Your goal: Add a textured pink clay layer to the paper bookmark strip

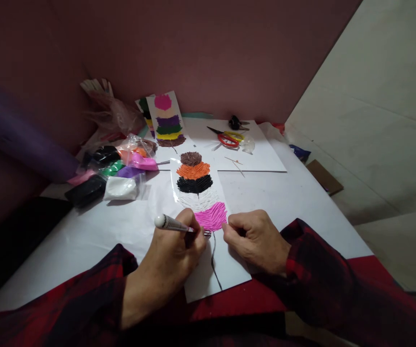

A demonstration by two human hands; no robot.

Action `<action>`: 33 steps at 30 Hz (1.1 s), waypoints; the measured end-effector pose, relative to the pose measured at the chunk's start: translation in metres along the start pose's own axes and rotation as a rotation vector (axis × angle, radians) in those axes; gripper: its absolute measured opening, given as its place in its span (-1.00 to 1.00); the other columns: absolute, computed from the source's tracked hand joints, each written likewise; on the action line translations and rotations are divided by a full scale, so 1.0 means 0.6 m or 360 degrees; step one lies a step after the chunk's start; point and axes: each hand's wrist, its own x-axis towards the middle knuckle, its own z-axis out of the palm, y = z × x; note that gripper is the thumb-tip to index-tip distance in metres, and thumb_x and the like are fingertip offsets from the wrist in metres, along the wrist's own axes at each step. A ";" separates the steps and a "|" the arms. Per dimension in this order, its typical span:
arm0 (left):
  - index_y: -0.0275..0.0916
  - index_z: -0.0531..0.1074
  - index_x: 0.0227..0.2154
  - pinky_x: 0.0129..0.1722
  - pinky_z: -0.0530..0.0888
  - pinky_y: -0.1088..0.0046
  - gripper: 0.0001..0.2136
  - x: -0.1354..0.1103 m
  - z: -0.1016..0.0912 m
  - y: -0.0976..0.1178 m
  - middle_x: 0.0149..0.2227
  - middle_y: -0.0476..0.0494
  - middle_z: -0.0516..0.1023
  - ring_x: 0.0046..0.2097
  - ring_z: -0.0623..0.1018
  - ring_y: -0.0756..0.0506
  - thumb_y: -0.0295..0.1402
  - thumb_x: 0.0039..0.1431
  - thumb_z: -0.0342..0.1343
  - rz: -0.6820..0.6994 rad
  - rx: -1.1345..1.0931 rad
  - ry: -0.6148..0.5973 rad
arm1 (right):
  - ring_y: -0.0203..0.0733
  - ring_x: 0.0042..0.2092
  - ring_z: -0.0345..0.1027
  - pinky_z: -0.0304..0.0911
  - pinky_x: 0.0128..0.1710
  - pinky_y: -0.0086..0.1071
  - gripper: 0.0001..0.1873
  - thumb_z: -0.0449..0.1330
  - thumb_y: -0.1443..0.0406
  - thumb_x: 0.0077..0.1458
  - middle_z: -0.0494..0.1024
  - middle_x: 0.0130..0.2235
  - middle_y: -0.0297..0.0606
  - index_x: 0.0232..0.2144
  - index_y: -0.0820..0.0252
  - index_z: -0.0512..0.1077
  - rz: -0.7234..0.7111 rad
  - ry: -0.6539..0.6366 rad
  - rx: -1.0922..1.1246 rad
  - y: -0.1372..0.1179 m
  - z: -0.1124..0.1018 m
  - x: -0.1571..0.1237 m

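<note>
My left hand [174,258] is closed around a small fork with a pale patterned handle [172,223]. Its tines touch or nearly touch the lower edge of the pink clay band [213,218]. That band is the lowest on a feather shape, above white, black [194,185], orange [193,170] and brown bands, all scored with fine lines. The feather is on a white card [208,277], with a dark curved stem line [214,262] below the pink. Beside the pink band's right edge, my right hand [256,238] is closed in a pinch; whatever is between its fingertips is hidden.
Bagged clay in several colours [121,168] is heaped at the left. Finished striped feather cards [168,126] lean against the back wall. On a white board [266,161] lie red-and-yellow scissors [229,139], toothpicks [235,165] and a small dark object [234,122]. Red cloth [369,270] shows along the front edge.
</note>
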 end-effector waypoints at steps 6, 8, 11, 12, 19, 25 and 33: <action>-0.18 0.13 -0.58 -0.67 0.17 0.57 -0.83 -0.002 0.000 -0.002 -0.65 0.08 0.22 -0.60 0.21 0.07 -0.43 0.07 -0.04 -0.0050 -0.0065 0.0026 | -0.43 -0.61 -0.20 -0.17 -0.61 -0.44 -0.60 0.05 0.39 0.00 -0.10 -0.67 -0.51 -0.77 0.18 0.00 -0.0002 0.0003 0.0000 0.000 0.001 0.000; -0.17 0.12 -0.58 -0.66 0.18 0.57 -0.82 -0.002 0.000 -0.002 -0.65 0.08 0.21 -0.59 0.22 0.07 -0.42 0.07 -0.02 -0.0070 -0.0080 0.0066 | -0.44 -0.62 -0.19 -0.17 -0.60 -0.45 -0.60 0.04 0.39 0.01 -0.09 -0.68 -0.51 -0.76 0.17 -0.01 0.0004 -0.0003 0.0006 0.000 0.001 0.000; -0.17 0.12 -0.59 -0.67 0.19 0.57 -0.81 -0.002 0.001 -0.002 -0.65 0.08 0.21 -0.60 0.23 0.07 -0.40 0.08 -0.01 -0.0086 -0.0109 0.0105 | -0.44 -0.62 -0.19 -0.18 -0.60 -0.45 -0.60 0.04 0.38 0.01 -0.09 -0.68 -0.52 -0.75 0.17 -0.03 -0.0001 -0.0008 0.0013 0.001 0.001 0.001; -0.17 0.11 -0.59 -0.68 0.19 0.57 -0.80 -0.001 0.002 -0.002 -0.65 0.08 0.22 -0.61 0.23 0.08 -0.40 0.08 -0.01 -0.0087 -0.0120 0.0108 | -0.44 -0.62 -0.20 -0.18 -0.60 -0.45 -0.60 0.05 0.39 0.01 -0.10 -0.68 -0.52 -0.75 0.17 -0.03 -0.0006 -0.0005 0.0014 0.001 0.001 0.000; -0.15 0.09 -0.56 -0.71 0.16 0.57 -0.80 0.002 0.004 -0.004 -0.69 0.13 0.20 -0.66 0.19 0.10 -0.40 0.12 -0.02 -0.0093 -0.0259 0.0021 | -0.44 -0.62 -0.19 -0.17 -0.60 -0.44 -0.59 0.05 0.38 0.02 -0.09 -0.67 -0.52 -0.75 0.17 -0.03 -0.0003 0.0001 0.0007 0.001 0.000 0.000; -0.16 0.11 -0.54 -0.69 0.17 0.56 -0.81 0.001 0.005 -0.006 -0.67 0.12 0.21 -0.64 0.21 0.09 -0.40 0.14 -0.03 -0.0067 -0.0291 -0.0033 | -0.44 -0.62 -0.20 -0.18 -0.60 -0.45 -0.59 0.05 0.39 0.02 -0.09 -0.67 -0.52 -0.76 0.17 -0.01 -0.0026 0.0012 -0.0005 0.001 0.001 0.000; -0.18 0.11 -0.56 -0.66 0.15 0.56 -0.82 0.007 -0.001 0.000 -0.64 0.09 0.20 -0.59 0.19 0.07 -0.42 0.13 -0.06 0.0008 -0.0037 -0.0035 | -0.46 -0.62 -0.20 -0.20 -0.60 -0.47 -0.59 0.04 0.39 0.04 -0.09 -0.68 -0.53 -0.75 0.18 -0.02 -0.0053 0.0028 -0.0006 0.001 0.000 0.001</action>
